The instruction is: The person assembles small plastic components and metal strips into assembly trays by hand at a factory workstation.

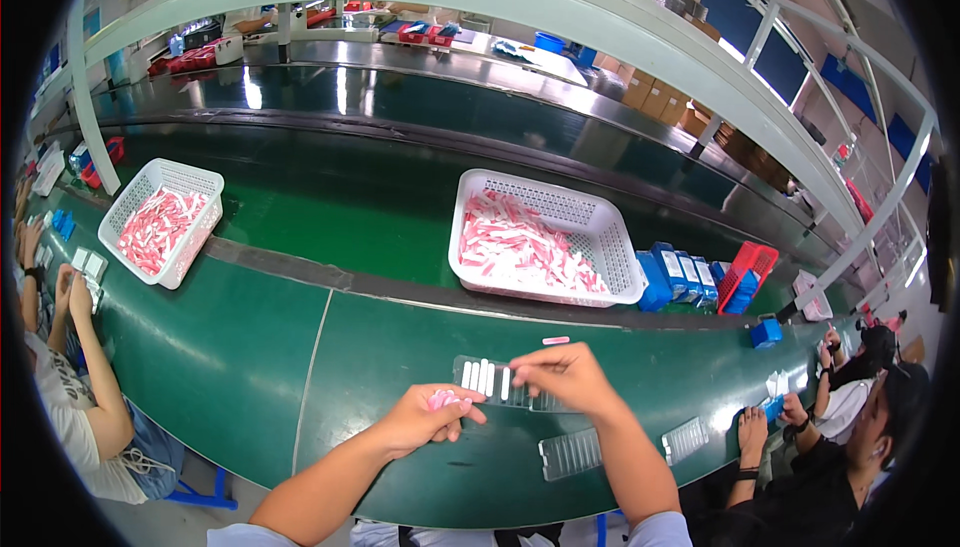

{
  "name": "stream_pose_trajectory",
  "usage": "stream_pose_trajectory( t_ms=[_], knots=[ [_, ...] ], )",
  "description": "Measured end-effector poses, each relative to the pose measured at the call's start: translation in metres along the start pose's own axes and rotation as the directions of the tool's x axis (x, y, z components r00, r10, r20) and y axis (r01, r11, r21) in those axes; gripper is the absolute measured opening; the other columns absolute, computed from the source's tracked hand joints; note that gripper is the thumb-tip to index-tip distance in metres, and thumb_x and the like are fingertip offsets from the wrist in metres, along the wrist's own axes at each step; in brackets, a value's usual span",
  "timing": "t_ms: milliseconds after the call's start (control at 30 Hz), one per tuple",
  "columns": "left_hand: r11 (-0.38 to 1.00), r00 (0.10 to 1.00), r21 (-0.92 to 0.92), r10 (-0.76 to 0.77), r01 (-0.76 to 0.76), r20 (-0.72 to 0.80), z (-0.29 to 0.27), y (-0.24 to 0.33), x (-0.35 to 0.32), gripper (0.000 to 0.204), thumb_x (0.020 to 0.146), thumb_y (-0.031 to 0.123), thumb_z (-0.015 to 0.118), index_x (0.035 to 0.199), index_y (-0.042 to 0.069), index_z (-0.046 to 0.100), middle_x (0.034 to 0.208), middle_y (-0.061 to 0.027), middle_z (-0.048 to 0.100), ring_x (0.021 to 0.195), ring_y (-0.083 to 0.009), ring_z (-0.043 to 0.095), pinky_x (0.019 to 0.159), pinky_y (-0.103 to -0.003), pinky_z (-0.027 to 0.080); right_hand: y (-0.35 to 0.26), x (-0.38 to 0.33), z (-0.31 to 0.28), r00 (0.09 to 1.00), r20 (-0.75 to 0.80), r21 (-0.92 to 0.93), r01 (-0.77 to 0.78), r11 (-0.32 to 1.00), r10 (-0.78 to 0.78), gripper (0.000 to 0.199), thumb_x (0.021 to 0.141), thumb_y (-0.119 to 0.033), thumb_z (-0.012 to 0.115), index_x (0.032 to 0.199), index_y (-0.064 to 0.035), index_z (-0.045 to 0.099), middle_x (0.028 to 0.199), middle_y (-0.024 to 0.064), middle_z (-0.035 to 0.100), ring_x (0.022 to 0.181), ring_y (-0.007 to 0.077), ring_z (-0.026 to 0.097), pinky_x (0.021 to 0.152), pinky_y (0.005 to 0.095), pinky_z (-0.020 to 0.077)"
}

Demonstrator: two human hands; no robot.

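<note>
- Sitting on the green bench (250,347) are two white baskets, one left (203,242), one ahead (607,227), full of pink and white sticks (515,247).
- Blue boxes (657,277) and a red basket (754,265) stand to the right.
- The right arm hides some bench.
- White sticks (484,377) lie in a clear tray (518,398).
- The left hand (422,417) curls around pink pieces (445,400).
- The right hand (567,377) pinches beside one stick; I can't tell if it grips.

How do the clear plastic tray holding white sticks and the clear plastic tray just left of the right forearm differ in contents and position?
The stick-holding tray has white sticks standing side by side; the forearm-side tray shows none.
The stick-holding tray lies farther from the person; the forearm-side tray lies nearer.
Both are clear plastic and lie on the green worktable.
</note>
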State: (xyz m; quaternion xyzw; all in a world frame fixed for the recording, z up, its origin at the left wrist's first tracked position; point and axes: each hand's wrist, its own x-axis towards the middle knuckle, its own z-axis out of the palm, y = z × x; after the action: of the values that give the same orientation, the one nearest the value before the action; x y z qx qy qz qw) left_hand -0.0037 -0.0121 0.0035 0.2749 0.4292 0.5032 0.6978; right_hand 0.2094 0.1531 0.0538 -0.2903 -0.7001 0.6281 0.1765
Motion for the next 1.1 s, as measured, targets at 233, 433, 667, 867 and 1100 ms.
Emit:
stream_pose_trajectory(
  t_ms=[233, 433, 667, 867, 1100],
  knots=[
    [0.652, 0.882, 0.723, 0.453, -0.227, -0.131, 0.01, -0.002, -0.006, 0.015, 0.099, 0.015, 0.065, 0.106, 0.005, 0.074, 0.075, -0.0053, 0.067, 0.064, -0.0133, 0.061, 0.059, -0.031, 0.049, 0.02, 0.0, -0.039, 0.987, 0.009, -0.114, -0.156, 0.981, 0.158, 0.021, 0.093, -0.009, 0.074, 0.109, 0.0043, 0.076, 0.087, 0.0059, 0.075, 0.071, 0.008, 0.063, 0.065, 0.0251, 0.0519],
    [0.245, 0.787, 0.941, 0.616, -0.234, 0.035, 0.016, -0.01, -0.009, 0.015, 0.093, 0.02, 0.07, 0.104, 0.011, 0.075, 0.087, -0.0146, 0.073, 0.075, -0.0339, 0.07, 0.068, -0.041, 0.056, 0.014, 0.004, -0.006, 0.998, -0.001, -0.7, 0.041, 0.713, -0.058, 0.047, 0.082, -0.026, 0.083, 0.123, -0.007, 0.068, 0.082, 0.0056, 0.063, 0.077, 0.0199, 0.063, 0.071, 0.0343, 0.0508],
    [0.092, 0.793, 0.969, 0.596, -0.229, 0.13, 0.023, -0.014, -0.005, 0.022, 0.092, 0.022, 0.07, 0.112, 0.014, 0.075, 0.089, -0.0123, 0.074, 0.076, -0.0336, 0.071, 0.067, -0.043, 0.056, 0.036, 0.01, -0.014, 0.9, 0.101, -0.856, 0.296, 0.424, -0.425, 0.058, 0.08, -0.043, 0.08, 0.125, -0.0085, 0.066, 0.09, 0.0086, 0.06, 0.088, 0.029, 0.06, 0.083, 0.0431, 0.0463],
    [-0.014, 0.795, 0.985, 0.588, -0.171, 0.146, 0.027, -0.014, -0.005, 0.025, 0.092, 0.02, 0.067, 0.115, 0.015, 0.073, 0.084, -0.0102, 0.073, 0.071, -0.0317, 0.069, 0.062, -0.044, 0.055, 0.023, 0.0, -0.007, 0.929, 0.094, -0.865, 0.254, 0.432, -0.359, 0.047, 0.086, -0.04, 0.075, 0.121, -0.0088, 0.068, 0.102, 0.0097, 0.061, 0.103, 0.031, 0.058, 0.095, 0.043, 0.0426],
    [0.002, 0.793, 0.978, 0.586, -0.207, 0.167, 0.022, -0.017, -0.001, 0.023, 0.092, 0.021, 0.067, 0.114, 0.015, 0.072, 0.084, -0.0103, 0.073, 0.07, -0.0323, 0.069, 0.062, -0.044, 0.055, 0.01, 0.011, 0.015, 0.819, 0.183, -0.784, 0.455, 0.421, -0.544, 0.03, 0.093, -0.024, 0.068, 0.12, -0.0111, 0.07, 0.106, 0.0084, 0.062, 0.102, 0.0292, 0.056, 0.094, 0.0427, 0.0409]
  ],
)
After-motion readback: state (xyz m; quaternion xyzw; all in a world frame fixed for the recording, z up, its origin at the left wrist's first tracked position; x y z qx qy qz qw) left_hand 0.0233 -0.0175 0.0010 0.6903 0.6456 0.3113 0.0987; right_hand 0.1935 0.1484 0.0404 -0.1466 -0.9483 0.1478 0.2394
